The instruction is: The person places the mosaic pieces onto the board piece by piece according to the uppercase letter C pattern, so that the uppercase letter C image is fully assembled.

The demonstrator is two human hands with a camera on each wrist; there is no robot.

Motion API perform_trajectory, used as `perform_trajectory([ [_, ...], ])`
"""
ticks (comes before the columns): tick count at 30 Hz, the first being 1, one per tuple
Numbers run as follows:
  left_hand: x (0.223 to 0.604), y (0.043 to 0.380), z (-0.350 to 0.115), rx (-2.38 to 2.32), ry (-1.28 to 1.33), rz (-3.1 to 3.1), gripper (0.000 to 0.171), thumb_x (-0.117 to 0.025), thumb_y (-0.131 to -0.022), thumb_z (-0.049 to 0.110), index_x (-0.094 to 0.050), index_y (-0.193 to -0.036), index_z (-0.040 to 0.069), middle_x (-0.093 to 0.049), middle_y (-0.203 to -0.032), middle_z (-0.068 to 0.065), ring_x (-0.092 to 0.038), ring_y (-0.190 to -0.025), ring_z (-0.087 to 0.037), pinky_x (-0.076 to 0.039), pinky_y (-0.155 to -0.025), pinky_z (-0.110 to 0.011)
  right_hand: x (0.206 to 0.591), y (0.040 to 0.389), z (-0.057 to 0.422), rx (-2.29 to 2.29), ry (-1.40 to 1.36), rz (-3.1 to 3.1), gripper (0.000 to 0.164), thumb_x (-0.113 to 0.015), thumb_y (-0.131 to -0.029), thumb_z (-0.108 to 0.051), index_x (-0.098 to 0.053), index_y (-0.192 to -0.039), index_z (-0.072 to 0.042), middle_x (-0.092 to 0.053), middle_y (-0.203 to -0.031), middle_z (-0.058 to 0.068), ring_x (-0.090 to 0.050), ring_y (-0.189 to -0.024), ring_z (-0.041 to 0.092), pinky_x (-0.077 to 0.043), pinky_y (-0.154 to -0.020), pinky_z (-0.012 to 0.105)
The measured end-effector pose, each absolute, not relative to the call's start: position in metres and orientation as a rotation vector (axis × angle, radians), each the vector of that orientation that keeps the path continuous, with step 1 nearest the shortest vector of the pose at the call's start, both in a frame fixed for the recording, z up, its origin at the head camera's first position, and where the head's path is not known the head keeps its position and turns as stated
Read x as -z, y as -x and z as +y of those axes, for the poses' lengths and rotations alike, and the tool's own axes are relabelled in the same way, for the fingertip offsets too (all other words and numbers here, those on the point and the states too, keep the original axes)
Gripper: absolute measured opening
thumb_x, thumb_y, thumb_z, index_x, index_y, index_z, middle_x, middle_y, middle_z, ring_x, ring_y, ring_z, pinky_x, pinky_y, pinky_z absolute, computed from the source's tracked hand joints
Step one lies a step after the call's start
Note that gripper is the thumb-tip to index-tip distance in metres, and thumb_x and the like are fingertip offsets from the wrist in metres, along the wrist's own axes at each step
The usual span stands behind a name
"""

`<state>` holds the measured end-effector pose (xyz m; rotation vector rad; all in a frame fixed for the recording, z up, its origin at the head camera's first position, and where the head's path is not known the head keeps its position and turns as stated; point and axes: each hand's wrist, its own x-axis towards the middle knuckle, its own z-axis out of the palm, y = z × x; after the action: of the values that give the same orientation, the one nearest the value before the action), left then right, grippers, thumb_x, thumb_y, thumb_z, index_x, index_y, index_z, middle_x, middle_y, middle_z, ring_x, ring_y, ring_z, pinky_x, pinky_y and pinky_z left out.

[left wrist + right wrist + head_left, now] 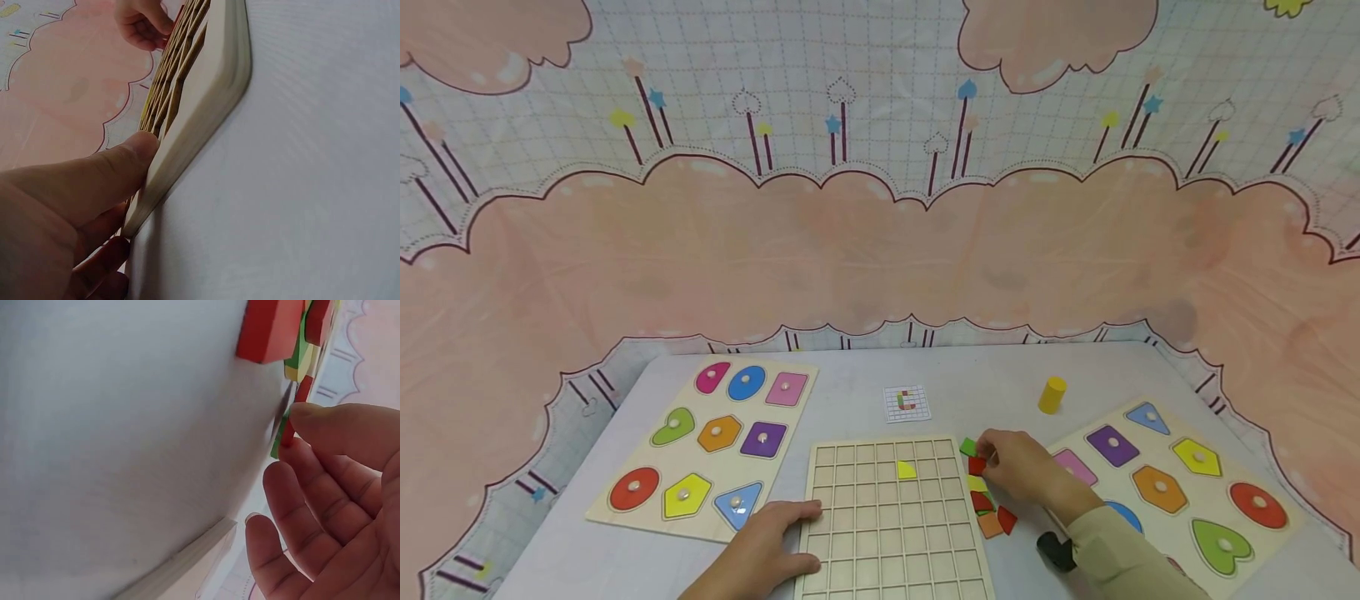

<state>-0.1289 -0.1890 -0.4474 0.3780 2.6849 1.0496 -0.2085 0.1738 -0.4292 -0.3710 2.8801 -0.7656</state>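
Observation:
My left hand rests against the left edge of a wooden grid board, its thumb and a finger touching the rim. A yellow rounded tile lies in one of the board's upper cells. Beyond the board's right edge, my right hand pinches a red tile between thumb and forefinger. A green tile lies by those fingertips. Nearer me along that edge are a yellow tile, red tiles and an orange tile, some overlapping.
Behind the board lies a small pattern card. Knobbed shape puzzles flank it, one on the left and another on the right, partly behind my right arm. A yellow cylinder stands at the back right. Some black object sits beside my right sleeve.

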Motion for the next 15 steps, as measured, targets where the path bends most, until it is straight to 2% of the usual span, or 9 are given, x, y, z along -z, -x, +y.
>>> perform_trajectory([
  [15, 0.4474, 0.1280, -0.1898, -1.057, -0.389, 2.690, 0.058, -0.087, -0.075, 0.024, -0.066, -0.126, 0.006, -0.064, -0.128, -0.008, -0.053, -0.123, -0.038, -0.040, -0.103, -0.060, 0.4199, 0.2072, 0.1690, 0.823, 0.407, 2.847, 0.021, -0.070, -0.084, -0.001, -0.066, -0.104, -0.007, -0.062, -0.090, -0.001, -0.055, -0.084, 0.018, -0.054, -0.081, 0.038],
])
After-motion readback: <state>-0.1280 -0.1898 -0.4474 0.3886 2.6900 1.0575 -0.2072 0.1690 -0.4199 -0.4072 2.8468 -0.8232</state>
